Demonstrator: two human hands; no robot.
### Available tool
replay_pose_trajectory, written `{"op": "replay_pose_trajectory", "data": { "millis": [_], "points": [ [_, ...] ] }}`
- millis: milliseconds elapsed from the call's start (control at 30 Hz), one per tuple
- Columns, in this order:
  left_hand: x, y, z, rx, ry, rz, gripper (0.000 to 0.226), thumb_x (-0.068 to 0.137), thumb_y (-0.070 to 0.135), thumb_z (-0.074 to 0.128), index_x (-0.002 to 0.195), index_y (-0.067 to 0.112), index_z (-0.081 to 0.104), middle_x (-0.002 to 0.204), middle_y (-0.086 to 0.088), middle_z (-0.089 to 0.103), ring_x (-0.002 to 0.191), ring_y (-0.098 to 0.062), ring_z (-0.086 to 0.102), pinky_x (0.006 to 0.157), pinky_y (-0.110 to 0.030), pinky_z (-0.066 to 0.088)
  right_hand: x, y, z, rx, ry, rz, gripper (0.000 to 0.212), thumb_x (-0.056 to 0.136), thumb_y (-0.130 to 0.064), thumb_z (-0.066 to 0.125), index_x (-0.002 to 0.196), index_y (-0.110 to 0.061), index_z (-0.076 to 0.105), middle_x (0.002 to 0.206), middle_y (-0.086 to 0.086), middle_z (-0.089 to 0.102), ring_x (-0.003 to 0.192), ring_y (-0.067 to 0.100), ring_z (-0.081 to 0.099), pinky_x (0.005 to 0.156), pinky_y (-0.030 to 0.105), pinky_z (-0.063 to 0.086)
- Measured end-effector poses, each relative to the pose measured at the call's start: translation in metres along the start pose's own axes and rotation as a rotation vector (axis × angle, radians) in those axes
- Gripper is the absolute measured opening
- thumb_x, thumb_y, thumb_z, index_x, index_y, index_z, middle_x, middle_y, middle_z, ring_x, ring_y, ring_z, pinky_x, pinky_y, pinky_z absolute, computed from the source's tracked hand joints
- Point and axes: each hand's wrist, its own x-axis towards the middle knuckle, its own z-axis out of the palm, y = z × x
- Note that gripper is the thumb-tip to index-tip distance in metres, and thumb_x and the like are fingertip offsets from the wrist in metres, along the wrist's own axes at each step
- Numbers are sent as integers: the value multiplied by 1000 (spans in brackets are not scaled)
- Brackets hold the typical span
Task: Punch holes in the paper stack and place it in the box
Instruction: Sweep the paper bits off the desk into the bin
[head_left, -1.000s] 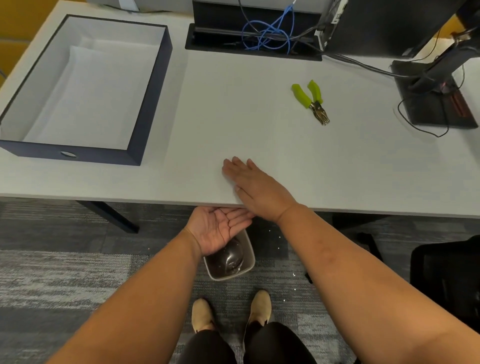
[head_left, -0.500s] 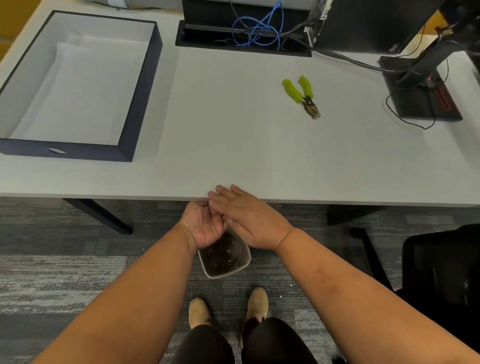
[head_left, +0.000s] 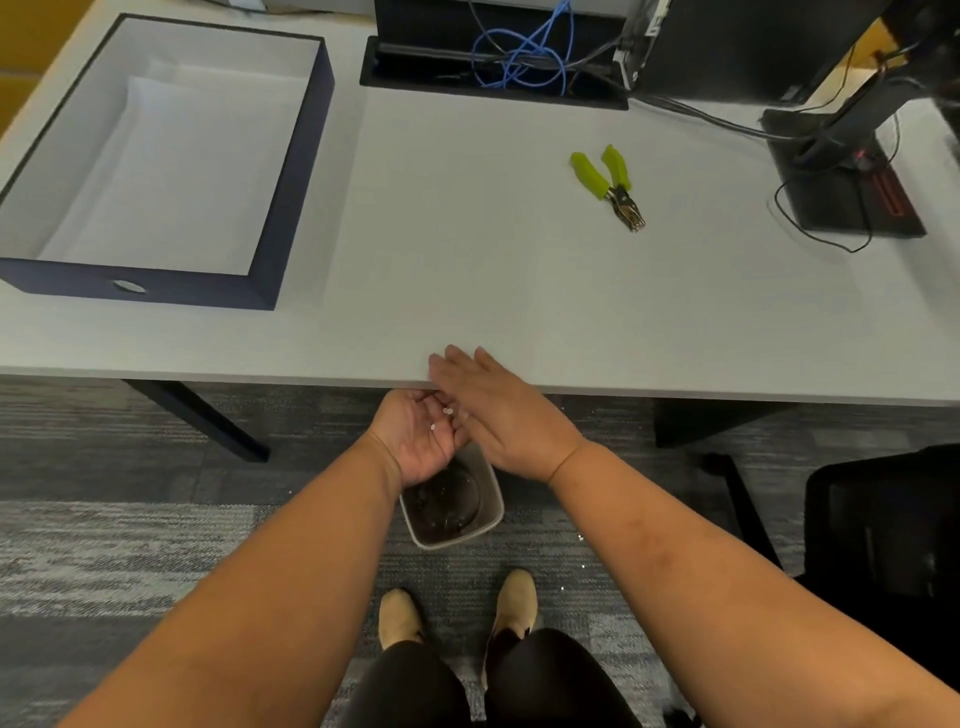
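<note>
A dark blue box with a white inside stands at the table's far left, and a white paper stack lies flat in it. The green-handled hole punch rests on the table at the right, apart from both hands. My left hand is cupped palm up just below the table's front edge, with a few small white paper dots in the palm. My right hand lies flat with straight fingers over the table edge, its fingertips on the tabletop above my left palm.
A small grey bin stands on the carpet under my hands. A cable tray with blue cables lines the table's back edge. A black monitor stand sits at the right. A black chair stands at the lower right.
My right hand swept back across the table to its front edge and over my cupped left hand. White paper dots now lie in my left palm.
</note>
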Motion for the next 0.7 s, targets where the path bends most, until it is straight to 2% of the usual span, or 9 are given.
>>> {"op": "replay_pose_trajectory", "data": {
  "millis": [33,100,200,267,433,600,700],
  "points": [
    [-1,-1,1,1,22,-6,33,100,25,39,100,1,62,79,-12,69,64,-21,69,55,-30,59,-4,-2,1,10,-6,-21,57,92,-18,29,146,0,37,152,16,38,145,27,27,122,37,12],
    [0,-1,1,24,22,2,37,100,26,37,99,0,64,81,-14,70,68,-23,70,58,-32,60,-7,-3,-2,34,41,-6,54,92,-16,31,143,0,42,148,16,44,142,26,34,121,37,18],
    [0,0,1,75,8,-13,48,100,28,34,103,-9,65,102,-25,70,92,-33,71,81,-44,59,0,3,-12,15,170,149,50,96,-11,36,146,-2,37,152,14,38,145,24,29,120,29,11],
    [-1,2,0,106,28,-34,49,101,27,32,107,-11,62,107,-27,68,94,-36,70,91,-45,54,8,13,-16,-58,168,236,52,100,-12,35,150,-5,27,158,11,26,149,22,17,121,28,2],
    [0,8,-11,165,71,-52,51,101,29,30,108,-10,63,110,-26,68,94,-34,71,91,-44,54,29,29,-22,-230,77,272,54,104,-24,28,154,-7,17,163,10,11,150,22,6,122,35,0],
    [21,1,-31,275,189,-102,54,103,33,25,114,-4,63,111,-22,69,103,-30,67,86,-40,55,37,30,-16,-340,91,262,54,104,-26,27,152,-4,20,162,13,14,150,25,11,122,38,3],
    [39,-9,-49,341,311,-141,57,103,35,23,115,-5,62,114,-22,68,105,-30,64,91,-39,50,35,31,-13,-375,97,268,53,103,-27,27,151,-4,24,161,13,18,149,25,14,122,39,6]
  ]
}}
